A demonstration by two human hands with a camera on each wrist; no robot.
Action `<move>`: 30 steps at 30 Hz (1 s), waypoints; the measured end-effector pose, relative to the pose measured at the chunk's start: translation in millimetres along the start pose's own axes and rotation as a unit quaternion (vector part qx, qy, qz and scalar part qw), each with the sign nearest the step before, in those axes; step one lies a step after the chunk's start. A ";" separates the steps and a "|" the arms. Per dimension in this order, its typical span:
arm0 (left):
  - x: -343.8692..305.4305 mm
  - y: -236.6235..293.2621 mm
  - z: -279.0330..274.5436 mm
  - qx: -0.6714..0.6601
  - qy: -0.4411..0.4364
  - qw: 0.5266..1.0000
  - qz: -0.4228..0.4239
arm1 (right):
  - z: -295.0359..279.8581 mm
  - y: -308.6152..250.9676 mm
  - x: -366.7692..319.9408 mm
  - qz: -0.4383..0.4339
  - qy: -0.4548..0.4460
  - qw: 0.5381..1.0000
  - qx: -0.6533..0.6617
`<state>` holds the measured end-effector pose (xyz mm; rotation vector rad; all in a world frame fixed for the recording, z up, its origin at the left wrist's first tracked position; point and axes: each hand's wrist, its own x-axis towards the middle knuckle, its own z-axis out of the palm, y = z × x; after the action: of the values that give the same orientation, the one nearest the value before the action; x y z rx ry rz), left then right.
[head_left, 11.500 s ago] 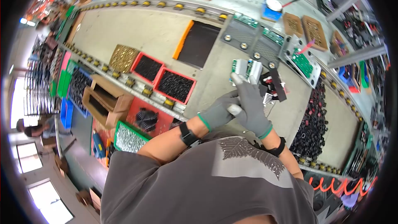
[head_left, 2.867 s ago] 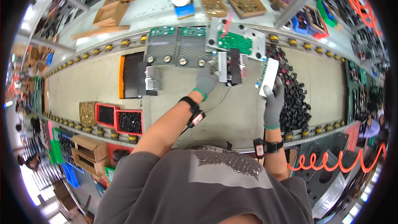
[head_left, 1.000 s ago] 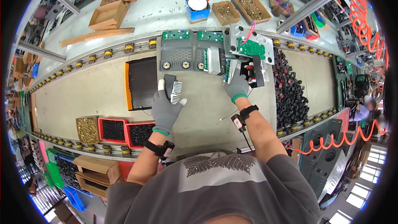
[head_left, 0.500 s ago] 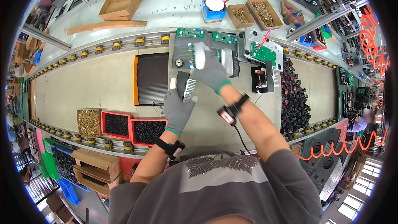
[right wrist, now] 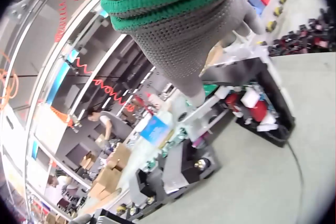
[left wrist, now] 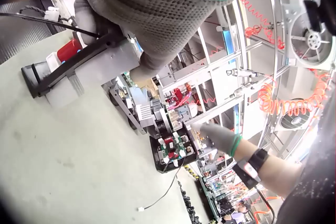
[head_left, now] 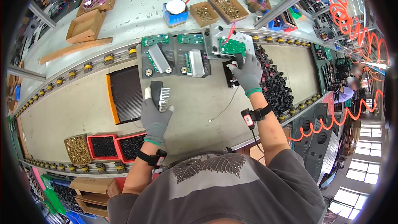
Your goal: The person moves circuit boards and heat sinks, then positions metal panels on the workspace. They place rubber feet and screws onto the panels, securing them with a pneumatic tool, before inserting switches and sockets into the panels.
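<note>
In the head view my left hand (head_left: 155,120) grips a black module with a silver finned heat sink (head_left: 164,97); the left wrist view shows its red part (left wrist: 69,50) close up. Further right my right hand (head_left: 248,74) pinches the upper part of an open black box (head_left: 229,74), whose red and white components (right wrist: 257,109) show in the right wrist view. Two silver heat sinks, a left one (head_left: 159,58) and a right one (head_left: 196,62), each with a green board, lie tilted on grey housings (head_left: 146,63) behind my hands.
A metal plate with a green board (head_left: 232,46) stands behind the box. Black parts (head_left: 275,85) are heaped at right. An orange-edged black tray (head_left: 126,95) and red bins (head_left: 103,147) are at left. A thin cable (head_left: 226,108) crosses the worktop.
My right hand has moved from the grey housings right to the black box, leaving a heat sink on the left housing. My left hand still grips its module.
</note>
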<state>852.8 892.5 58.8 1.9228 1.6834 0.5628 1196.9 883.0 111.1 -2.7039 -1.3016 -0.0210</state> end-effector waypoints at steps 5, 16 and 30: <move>-18.9 28.5 -5.7 -0.093 -0.055 0.994 0.020 | 45.9 76.8 -12.5 0.004 -0.078 0.992 0.096; -15.9 201.2 135.8 -0.231 -0.068 0.969 0.062 | 25.6 134.2 -25.1 0.100 -0.060 0.976 0.187; -47.6 228.4 168.9 -0.083 0.003 0.954 0.286 | 4.9 296.3 -96.8 0.025 -0.204 0.879 0.430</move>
<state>1127.1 805.4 71.6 2.2740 1.0187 0.8913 1366.8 626.0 63.5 -1.9900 -0.9681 0.9396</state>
